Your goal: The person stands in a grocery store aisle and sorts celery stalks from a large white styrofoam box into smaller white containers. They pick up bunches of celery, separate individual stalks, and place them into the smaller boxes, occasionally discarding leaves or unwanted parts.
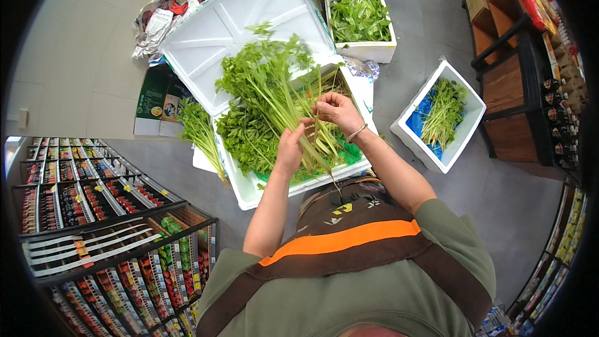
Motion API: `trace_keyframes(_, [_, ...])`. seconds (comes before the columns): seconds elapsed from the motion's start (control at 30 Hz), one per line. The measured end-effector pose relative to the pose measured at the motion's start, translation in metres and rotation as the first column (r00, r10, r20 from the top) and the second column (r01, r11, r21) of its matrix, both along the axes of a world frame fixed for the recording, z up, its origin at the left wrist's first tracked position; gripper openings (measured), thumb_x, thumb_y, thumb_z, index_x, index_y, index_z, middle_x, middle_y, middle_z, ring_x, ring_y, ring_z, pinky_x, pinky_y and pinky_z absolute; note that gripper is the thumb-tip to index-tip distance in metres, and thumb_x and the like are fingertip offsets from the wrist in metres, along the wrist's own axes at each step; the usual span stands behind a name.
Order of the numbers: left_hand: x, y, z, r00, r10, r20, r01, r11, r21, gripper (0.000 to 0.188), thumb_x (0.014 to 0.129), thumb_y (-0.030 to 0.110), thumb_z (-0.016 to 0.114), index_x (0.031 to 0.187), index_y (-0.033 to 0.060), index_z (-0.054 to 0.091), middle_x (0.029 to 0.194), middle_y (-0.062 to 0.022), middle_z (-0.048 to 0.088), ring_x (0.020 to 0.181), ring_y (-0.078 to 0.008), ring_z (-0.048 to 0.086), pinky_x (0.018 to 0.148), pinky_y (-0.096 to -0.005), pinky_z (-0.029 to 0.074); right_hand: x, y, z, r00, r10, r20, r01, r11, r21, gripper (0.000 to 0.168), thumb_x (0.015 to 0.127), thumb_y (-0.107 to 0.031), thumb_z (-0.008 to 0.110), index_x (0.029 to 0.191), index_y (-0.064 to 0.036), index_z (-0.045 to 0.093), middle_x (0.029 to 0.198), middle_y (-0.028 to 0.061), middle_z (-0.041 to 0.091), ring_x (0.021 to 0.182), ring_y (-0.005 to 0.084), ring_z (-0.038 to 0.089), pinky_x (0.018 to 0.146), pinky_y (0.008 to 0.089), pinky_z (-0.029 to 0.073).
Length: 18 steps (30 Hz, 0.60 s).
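Observation:
My left hand is closed around the lower stalks of a bunch of leafy celery, whose leaves point up and left. At the right side of the bunch, my right hand pinches a thin stalk between thumb and fingers; a bracelet circles that wrist. Under both hands stands a white foam box holding more celery and green plastic. Its white foam lid leans behind it. Another celery bunch lies by the box's left side.
A foam box of leafy greens stands beyond. To the right, another foam box holds thin-stemmed greens on blue plastic. Stocked shelves line the left and wooden shelving the right. A printed carton sits behind the loose bunch.

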<state>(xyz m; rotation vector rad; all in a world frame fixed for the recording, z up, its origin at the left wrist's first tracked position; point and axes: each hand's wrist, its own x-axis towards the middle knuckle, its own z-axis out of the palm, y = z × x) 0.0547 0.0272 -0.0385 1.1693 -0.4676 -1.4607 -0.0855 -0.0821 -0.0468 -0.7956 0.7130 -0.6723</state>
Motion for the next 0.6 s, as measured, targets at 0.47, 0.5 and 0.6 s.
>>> trace_keyframes(0.47, [0.008, -0.015, -0.003, 0.863, 0.213, -0.457, -0.303, 0.944, -0.131, 0.019, 0.1, 0.019, 0.037, 0.109, 0.0068, 0.049, 0.076, 0.0011, 0.047, 0.068, -0.0116, 0.046, 0.074, -0.0319, 0.045, -0.091, -0.006, 0.011, 0.755, -0.562, 0.337, 0.47, 0.823, 0.319, 0.017, 0.09, -0.008, 0.056, 0.107, -0.007, 0.051, 0.091, 0.0037, 0.057, 0.077, 0.0141, 0.057, 0.074, 0.0314, 0.051])
trace_keyframes(0.5, [0.007, -0.017, -0.001, 0.829, 0.25, -0.501, -0.345, 0.933, -0.106, 0.018, 0.1, 0.018, 0.037, 0.108, 0.0068, 0.049, 0.076, 0.001, 0.046, 0.067, -0.0113, 0.045, 0.074, -0.0307, 0.045, -0.104, -0.004, 0.009, 0.715, -0.604, 0.352, 0.51, 0.795, 0.328, 0.019, 0.09, -0.008, 0.057, 0.108, -0.006, 0.051, 0.091, 0.0043, 0.058, 0.077, 0.0145, 0.057, 0.075, 0.0308, 0.051])
trace_keyframes(0.6, [0.003, -0.025, 0.004, 0.731, 0.331, -0.596, -0.445, 0.894, -0.048, 0.015, 0.1, 0.016, 0.038, 0.105, 0.0069, 0.049, 0.075, 0.0007, 0.046, 0.064, -0.0107, 0.045, 0.073, -0.0286, 0.044, -0.144, -0.002, -0.01, 0.561, -0.716, 0.415, 0.623, 0.696, 0.358, 0.018, 0.089, -0.007, 0.058, 0.106, -0.004, 0.053, 0.088, 0.0059, 0.059, 0.078, 0.0155, 0.058, 0.075, 0.0303, 0.051])
